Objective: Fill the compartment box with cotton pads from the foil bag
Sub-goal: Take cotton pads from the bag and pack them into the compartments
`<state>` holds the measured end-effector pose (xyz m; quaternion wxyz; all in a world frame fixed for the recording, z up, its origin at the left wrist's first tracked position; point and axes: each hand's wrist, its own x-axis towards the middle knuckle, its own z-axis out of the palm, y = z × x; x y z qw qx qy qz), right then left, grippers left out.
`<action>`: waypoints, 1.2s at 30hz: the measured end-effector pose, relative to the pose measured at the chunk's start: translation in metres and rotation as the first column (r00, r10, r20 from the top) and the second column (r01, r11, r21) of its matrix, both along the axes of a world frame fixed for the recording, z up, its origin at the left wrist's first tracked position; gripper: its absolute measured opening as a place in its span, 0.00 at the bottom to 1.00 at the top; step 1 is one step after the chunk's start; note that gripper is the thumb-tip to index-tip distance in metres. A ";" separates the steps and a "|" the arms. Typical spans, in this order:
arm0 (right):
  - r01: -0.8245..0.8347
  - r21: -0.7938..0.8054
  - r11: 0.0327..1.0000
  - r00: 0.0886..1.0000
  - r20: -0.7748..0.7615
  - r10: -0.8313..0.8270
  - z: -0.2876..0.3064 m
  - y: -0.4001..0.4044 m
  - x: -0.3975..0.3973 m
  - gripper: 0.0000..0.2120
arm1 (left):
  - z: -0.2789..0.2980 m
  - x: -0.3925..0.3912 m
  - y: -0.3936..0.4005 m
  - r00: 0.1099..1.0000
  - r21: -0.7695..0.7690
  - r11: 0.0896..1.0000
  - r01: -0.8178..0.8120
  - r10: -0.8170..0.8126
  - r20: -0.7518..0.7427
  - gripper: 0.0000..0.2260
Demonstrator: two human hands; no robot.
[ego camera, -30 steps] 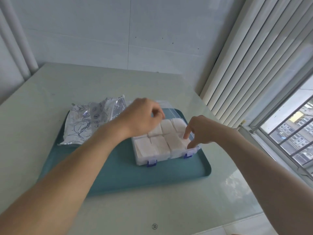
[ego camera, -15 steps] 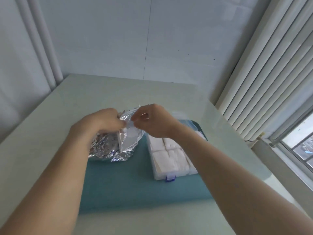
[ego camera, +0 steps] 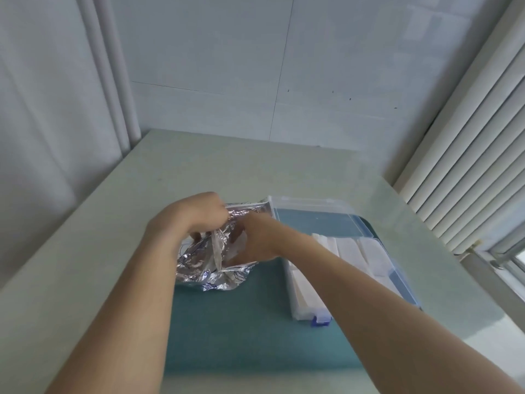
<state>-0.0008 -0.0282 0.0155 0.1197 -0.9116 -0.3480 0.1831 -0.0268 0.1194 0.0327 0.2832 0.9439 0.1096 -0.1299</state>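
Right now the left hand (ego camera: 196,220) grips the near lip of the foil bag (ego camera: 210,265), fingers curled round the crinkled edge and holding the mouth open; the right hand (ego camera: 255,240) sits inside that mouth, and whether it pinches a cotton pad yet I cannot tell, foil hiding the fingertips; the compartment box (ego camera: 352,265) lies at about three o'clock from the bag, just beside it on the teal tray (ego camera: 241,331), long axis running six to twelve; the right hand is the nearer.
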 end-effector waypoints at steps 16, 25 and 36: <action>0.189 0.286 0.940 0.965 -0.231 -0.124 -0.014 0.016 0.004 0.11 | 0.008 -0.008 0.022 0.992 -0.012 0.993 -0.120 0.121 0.028 0.10; 0.368 0.335 0.867 0.929 -0.168 -0.329 -0.013 0.016 -0.001 0.09 | 0.008 -0.009 0.016 0.992 -0.107 0.987 -0.117 0.121 0.032 0.14; 0.172 0.440 0.881 0.905 0.282 -0.317 0.011 -0.003 -0.007 0.07 | 0.012 -0.003 0.003 0.972 -0.003 0.989 -0.146 0.144 0.187 0.17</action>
